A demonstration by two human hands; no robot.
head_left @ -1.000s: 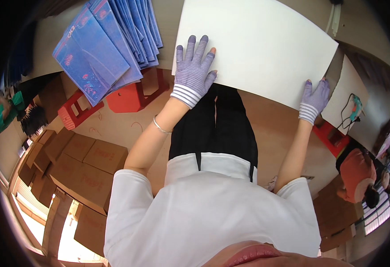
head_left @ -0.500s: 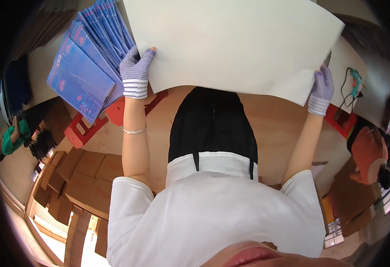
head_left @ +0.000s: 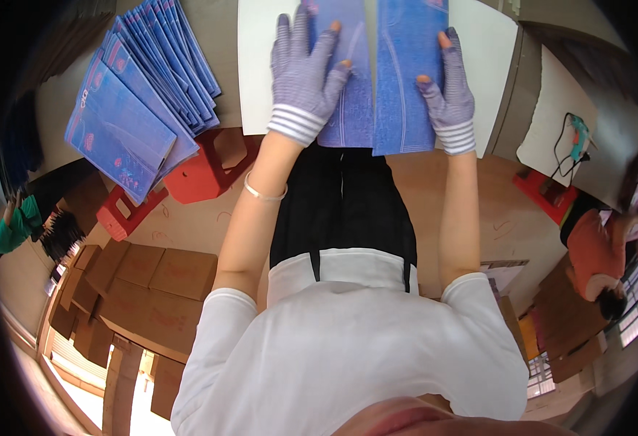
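Two blue denim-patterned panels lie side by side at the top middle, a narrow gap between them. My left hand (head_left: 303, 83), in a striped lilac glove with some bare fingertips, rests flat with fingers spread on the left panel (head_left: 351, 112). My right hand (head_left: 451, 102), gloved alike, has its thumb on the right panel (head_left: 404, 87) and its fingers stretched along that panel's outer edge. White sheet surface (head_left: 487, 65) shows on both sides of the panels. Whether the panels are folded-in parts of it or separate pieces, I cannot tell.
A fanned pile of blue printed sleeves (head_left: 122, 120) overhangs the table's front edge at left. Red stools (head_left: 195, 171) stand below. At right lies a green corded tool (head_left: 578, 138). Cardboard boxes (head_left: 151, 298) are stacked behind left. Other people work at both sides.
The large white sheet, held up between both hands before, is no longer raised. Both hands have come closer together, and two blue panels now show beneath them.
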